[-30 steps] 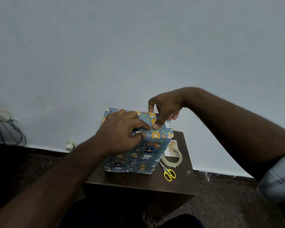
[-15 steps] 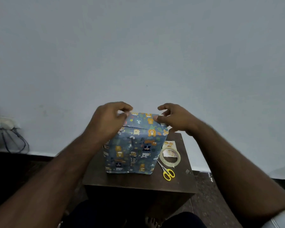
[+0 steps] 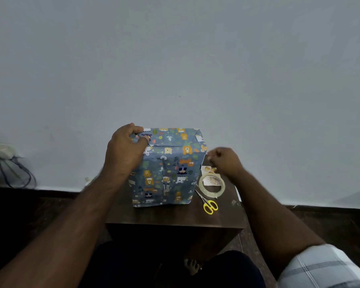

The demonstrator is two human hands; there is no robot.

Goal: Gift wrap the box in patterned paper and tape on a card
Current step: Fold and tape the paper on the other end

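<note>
One wrapped box (image 3: 166,169) stands upright, left hand (image 3: 126,149) gripping its top corner.

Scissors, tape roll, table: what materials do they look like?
Scissors: glossy yellow handles, likely plastic; thin pale blades, probably metal.
Tape roll: translucent, shiny ring, looks like clear plastic adhesive tape.
Table: dark brown, matte, faint sheen; wood or wood laminate, can't tell which.
</note>
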